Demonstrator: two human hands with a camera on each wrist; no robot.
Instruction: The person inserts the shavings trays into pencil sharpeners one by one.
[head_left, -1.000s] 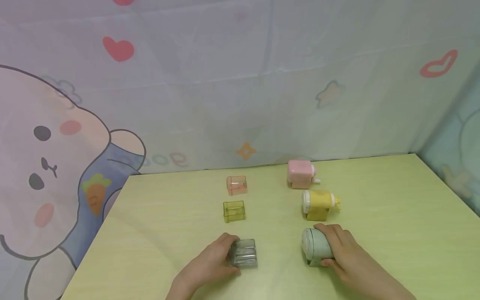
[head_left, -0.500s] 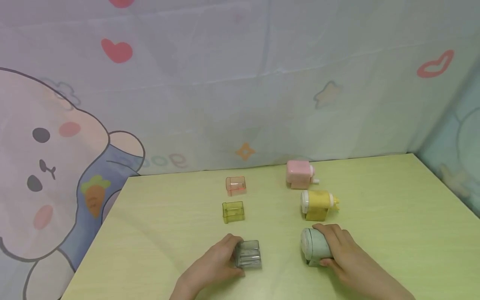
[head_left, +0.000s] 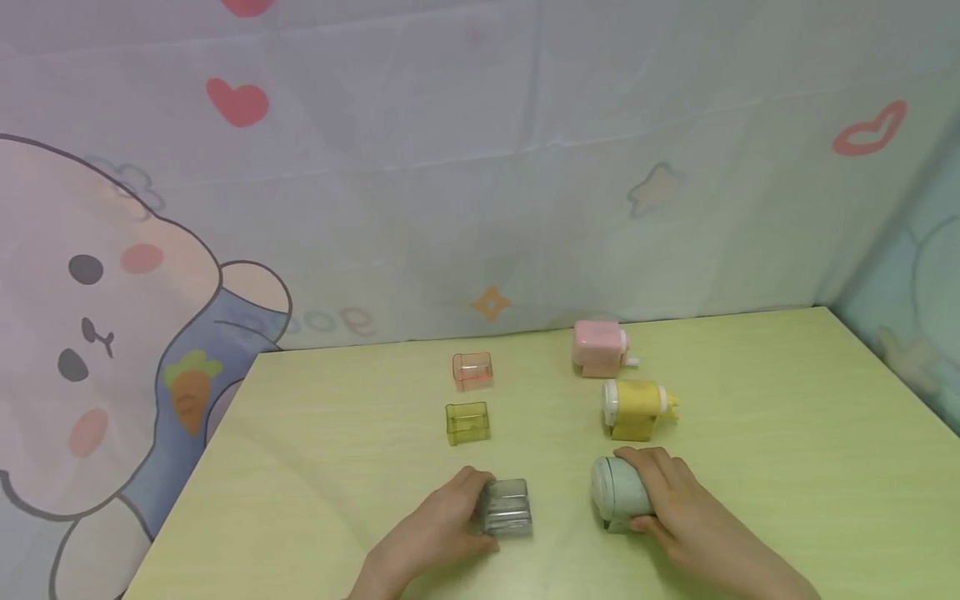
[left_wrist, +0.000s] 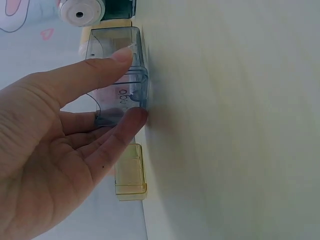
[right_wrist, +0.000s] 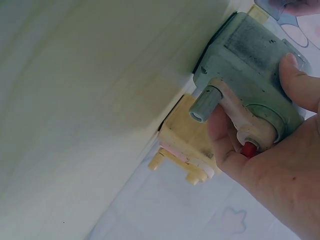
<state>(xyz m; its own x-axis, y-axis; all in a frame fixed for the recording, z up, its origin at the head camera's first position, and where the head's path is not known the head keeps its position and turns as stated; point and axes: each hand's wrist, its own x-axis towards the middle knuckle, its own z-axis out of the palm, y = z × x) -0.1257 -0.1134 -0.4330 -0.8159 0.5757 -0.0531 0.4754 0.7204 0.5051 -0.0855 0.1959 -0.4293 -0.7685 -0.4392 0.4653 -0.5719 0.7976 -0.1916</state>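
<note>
My left hand (head_left: 438,529) grips a clear grey-blue shavings drawer (head_left: 508,508) by its left end, thumb on one side and fingers on the other in the left wrist view. My right hand (head_left: 686,512) holds a pale green crank pencil sharpener (head_left: 622,492) from its crank side. In the right wrist view its green handle (right_wrist: 204,105) and a red button (right_wrist: 248,149) show beside my palm. A short gap separates the drawer from the sharpener, both low over the table near the front.
A yellow crank sharpener (head_left: 636,410) and a pink one (head_left: 597,348) stand behind the green one. Further left lie a clear yellow drawer (head_left: 467,423) and a clear pink drawer (head_left: 472,371). A printed cloth (head_left: 420,183) hangs along the table's (head_left: 300,433) back edge.
My left hand has shifted right with the grey-blue drawer. My right hand has brought the green sharpener slightly left, narrowing the gap between them. The other sharpeners and drawers stay put.
</note>
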